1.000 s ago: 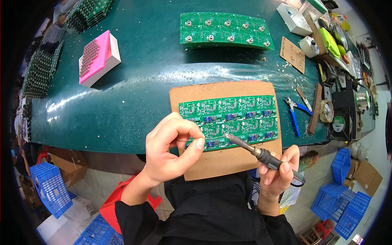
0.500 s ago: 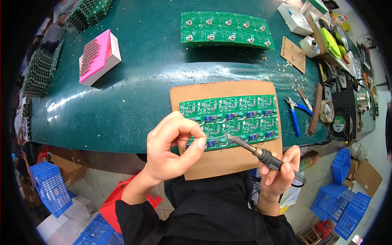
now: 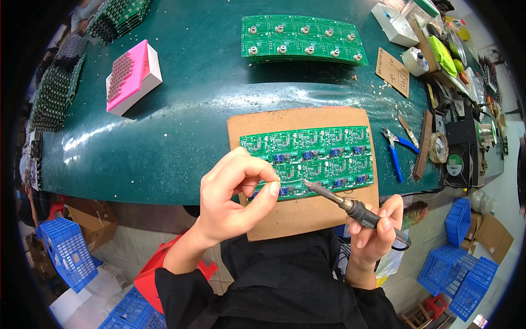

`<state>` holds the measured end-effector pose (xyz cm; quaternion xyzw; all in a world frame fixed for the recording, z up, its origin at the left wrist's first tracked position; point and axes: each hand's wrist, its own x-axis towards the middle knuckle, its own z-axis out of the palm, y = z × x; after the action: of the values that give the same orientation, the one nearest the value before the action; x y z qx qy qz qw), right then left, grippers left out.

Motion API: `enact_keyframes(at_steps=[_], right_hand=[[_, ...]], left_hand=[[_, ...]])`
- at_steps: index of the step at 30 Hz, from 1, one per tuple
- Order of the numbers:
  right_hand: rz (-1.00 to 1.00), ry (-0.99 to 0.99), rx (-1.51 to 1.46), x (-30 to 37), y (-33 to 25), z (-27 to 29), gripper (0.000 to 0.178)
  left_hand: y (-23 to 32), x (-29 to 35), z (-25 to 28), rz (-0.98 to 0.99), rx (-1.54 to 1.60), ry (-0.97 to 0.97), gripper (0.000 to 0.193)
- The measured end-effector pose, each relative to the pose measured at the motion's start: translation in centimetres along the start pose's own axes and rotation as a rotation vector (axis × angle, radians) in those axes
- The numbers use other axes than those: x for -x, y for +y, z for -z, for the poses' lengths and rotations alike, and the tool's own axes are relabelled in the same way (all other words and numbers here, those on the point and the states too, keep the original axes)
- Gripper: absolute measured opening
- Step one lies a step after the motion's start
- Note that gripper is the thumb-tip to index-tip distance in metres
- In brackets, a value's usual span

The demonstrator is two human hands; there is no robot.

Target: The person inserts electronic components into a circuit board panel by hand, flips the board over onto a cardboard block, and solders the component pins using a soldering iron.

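My right hand (image 3: pixel 373 230) is closed round the dark handle of a soldering iron (image 3: pixel 350 207), whose tip points up and left over a green circuit board panel (image 3: pixel 353 159). Between thumb and forefinger, my left hand (image 3: pixel 233 194) pinches a thin length of solder wire (image 3: pixel 290 181). The wire's free end meets the iron's tip or lies just beside it, above the panel's lower row. Blue and silvery parts stand on the panel in two rows. It rests on a brown board (image 3: pixel 296 219), and my left fingers hide its lower left corner.
Another stack of green panels (image 3: pixel 301 41) with round metal parts lies at the far side. A pink-topped white box (image 3: pixel 134 77) stands at left. Blue-handled cutters (image 3: pixel 395 156), a solder spool (image 3: pixel 485 134) and a cardboard piece (image 3: pixel 392 72) are at right. Blue crates (image 3: pixel 68 252) stand below the table.
My left hand has shifted slightly right, and the solder wire now shows stretching toward the iron's tip. The soldering iron has barely moved.
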<state>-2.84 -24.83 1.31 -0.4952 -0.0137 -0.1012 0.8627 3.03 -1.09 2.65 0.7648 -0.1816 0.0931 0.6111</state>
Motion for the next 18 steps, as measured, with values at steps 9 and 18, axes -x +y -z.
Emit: enact_keyframes(at_steps=[9, 18], right_hand=[[0.001, 0.0, -0.024, 0.4, -0.1, 0.4, 0.021], [0.004, 0.019, -0.03, 0.4, -0.4, 0.8, 0.021]], left_hand=[[0.3, 0.1, -0.4, 0.024, -0.003, -0.014, 0.013], [0.1, -0.1, -1.1, 0.03, 0.017, -0.029, 0.012]])
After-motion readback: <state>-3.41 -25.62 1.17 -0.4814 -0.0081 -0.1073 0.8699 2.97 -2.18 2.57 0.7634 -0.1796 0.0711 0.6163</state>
